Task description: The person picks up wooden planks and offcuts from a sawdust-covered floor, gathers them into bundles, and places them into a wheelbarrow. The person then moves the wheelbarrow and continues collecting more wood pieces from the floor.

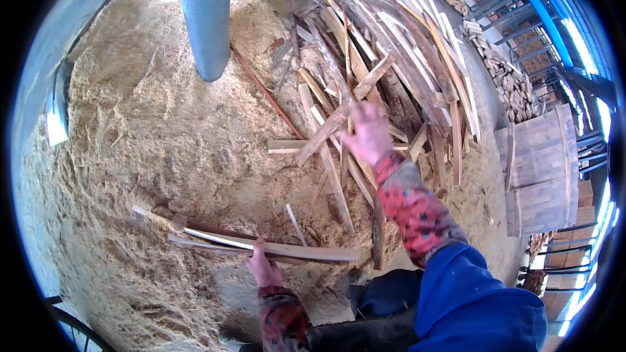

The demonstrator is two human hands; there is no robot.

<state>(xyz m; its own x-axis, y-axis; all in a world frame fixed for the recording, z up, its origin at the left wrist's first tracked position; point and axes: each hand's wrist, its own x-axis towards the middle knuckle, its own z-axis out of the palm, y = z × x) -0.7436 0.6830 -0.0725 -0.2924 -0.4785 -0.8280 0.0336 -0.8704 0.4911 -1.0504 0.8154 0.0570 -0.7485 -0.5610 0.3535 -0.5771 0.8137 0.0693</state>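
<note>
My left hand [263,268] is closed around a small bundle of long wooden strips [313,251], held low over the sawdust. The bundle points left and right across my front, with a pale strip along its upper side. My right hand [368,135] reaches forward over the wood pile, its fingers apart. Beside its fingertips are the end of a long bark-edged strip [329,58] and a short wide board [323,134] lying aslant. Whether the fingers touch either piece I cannot tell.
A heap of long wood offcuts [407,58] spreads at the far right of my hands. Sawdust [143,137] covers the floor to the left, below a thick blue-grey pipe [205,19]. A wooden panel [541,169] and stacked wood pieces [499,75] stand at the right.
</note>
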